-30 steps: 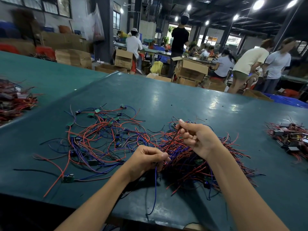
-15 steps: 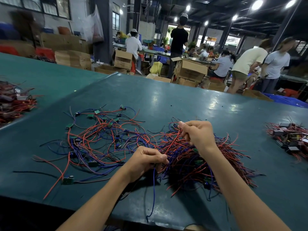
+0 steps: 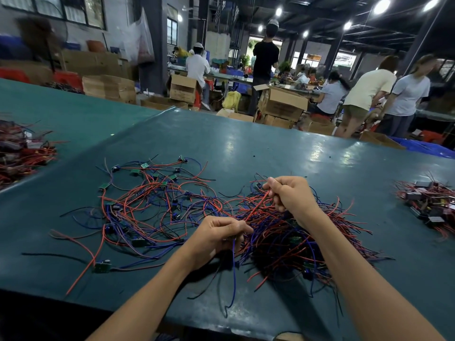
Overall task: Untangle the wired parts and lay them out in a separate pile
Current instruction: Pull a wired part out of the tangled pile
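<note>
1. Over the dense tangle of red and blue wired parts (image 3: 290, 242), the right hand (image 3: 291, 195) has lifted slightly vs. 1 s ago, its grip pinching a red wire (image 3: 258, 205). The left hand (image 3: 219, 236) is unmoved, grip clenched on a blue wire (image 3: 233, 271) (one part prob. working free).
2. The spread-out pile of separated parts (image 3: 152, 200) lies left, touching the tangle. The teal table (image 3: 270, 148) has room beyond, but its near edge is close.

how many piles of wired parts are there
4: tangled heap in front, laid-out pile to its left, far-left pile on the neighbouring table, right-edge pile at the picture's right. More may be off frame.
</note>
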A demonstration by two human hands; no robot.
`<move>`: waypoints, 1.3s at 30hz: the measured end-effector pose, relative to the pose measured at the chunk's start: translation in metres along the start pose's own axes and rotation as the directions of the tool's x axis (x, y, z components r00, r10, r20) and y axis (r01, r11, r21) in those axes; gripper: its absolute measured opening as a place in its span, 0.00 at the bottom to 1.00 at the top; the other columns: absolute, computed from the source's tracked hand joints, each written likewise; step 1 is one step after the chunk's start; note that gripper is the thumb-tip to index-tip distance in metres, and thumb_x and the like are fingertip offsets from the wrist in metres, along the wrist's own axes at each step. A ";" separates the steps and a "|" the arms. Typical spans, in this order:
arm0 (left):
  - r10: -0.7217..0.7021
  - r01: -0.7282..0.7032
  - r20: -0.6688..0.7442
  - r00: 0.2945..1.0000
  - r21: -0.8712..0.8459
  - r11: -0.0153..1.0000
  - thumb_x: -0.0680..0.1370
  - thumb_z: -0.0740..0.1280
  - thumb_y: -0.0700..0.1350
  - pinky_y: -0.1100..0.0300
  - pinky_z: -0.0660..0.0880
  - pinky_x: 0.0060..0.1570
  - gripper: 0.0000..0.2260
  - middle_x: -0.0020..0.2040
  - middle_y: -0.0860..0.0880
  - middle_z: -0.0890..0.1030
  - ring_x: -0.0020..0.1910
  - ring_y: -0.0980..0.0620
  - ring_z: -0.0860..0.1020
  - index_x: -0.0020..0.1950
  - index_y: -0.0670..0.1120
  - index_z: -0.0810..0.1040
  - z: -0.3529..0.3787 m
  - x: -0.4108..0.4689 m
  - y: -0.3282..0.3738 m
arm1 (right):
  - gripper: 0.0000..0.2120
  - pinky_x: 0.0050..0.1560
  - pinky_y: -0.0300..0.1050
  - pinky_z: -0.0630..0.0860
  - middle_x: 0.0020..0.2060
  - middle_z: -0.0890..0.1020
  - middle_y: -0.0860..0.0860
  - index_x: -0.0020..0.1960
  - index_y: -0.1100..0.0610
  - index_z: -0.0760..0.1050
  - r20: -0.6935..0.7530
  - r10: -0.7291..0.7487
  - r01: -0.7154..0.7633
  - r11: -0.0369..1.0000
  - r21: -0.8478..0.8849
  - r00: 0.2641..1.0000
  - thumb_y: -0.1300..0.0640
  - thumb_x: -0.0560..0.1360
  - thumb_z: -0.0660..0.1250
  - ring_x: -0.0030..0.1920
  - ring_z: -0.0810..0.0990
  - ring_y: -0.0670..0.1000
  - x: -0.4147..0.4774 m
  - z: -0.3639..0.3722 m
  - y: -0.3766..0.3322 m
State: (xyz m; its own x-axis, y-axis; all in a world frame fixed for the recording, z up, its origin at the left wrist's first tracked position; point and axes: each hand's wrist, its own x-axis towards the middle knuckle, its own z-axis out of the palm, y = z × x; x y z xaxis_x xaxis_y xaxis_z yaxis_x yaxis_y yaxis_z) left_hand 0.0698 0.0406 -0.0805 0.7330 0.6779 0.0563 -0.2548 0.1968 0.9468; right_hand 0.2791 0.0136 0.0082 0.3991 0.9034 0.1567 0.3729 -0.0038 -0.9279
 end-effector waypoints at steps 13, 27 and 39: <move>0.000 -0.001 -0.007 1.000 -0.190 0.982 0.73 0.73 0.40 0.61 0.77 0.42 0.16 0.56 0.40 0.85 0.44 0.50 0.83 0.61 0.45 0.84 -0.004 0.006 0.003 | 0.12 0.36 0.53 0.83 0.34 0.84 0.57 0.45 0.59 0.83 -0.101 -0.011 0.010 1.000 -0.015 0.995 0.57 0.82 0.65 0.35 0.84 0.59 -0.058 0.010 -0.014; 0.083 -0.098 -0.058 0.995 -0.341 0.935 0.59 0.87 0.48 0.52 0.82 0.42 0.30 0.51 0.44 0.85 0.45 0.48 0.84 0.60 0.46 0.85 -0.009 0.008 0.007 | 0.17 0.40 0.47 0.83 0.46 0.87 0.58 0.50 0.60 0.85 0.240 0.202 -0.286 0.875 0.392 0.949 0.52 0.84 0.61 0.42 0.86 0.54 -0.101 0.079 0.012; 0.068 -0.144 -0.160 0.985 -0.529 0.837 0.74 0.71 0.41 0.57 0.81 0.42 0.20 0.46 0.46 0.81 0.40 0.51 0.81 0.66 0.48 0.79 -0.018 0.007 0.008 | 0.14 0.29 0.45 0.75 0.24 0.71 0.50 0.43 0.61 0.79 0.270 0.092 -0.173 0.941 0.292 0.959 0.59 0.84 0.61 0.24 0.74 0.51 -0.116 0.085 0.017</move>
State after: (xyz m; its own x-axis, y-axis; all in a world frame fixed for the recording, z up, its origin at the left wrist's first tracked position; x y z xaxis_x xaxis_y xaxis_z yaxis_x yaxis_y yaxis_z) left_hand 0.0620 0.0598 -0.0783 0.6035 0.7944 0.0689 -0.6518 0.4417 0.6165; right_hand 0.1678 -0.0545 -0.0543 0.1910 0.9812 -0.0264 0.0369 -0.0340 -0.9987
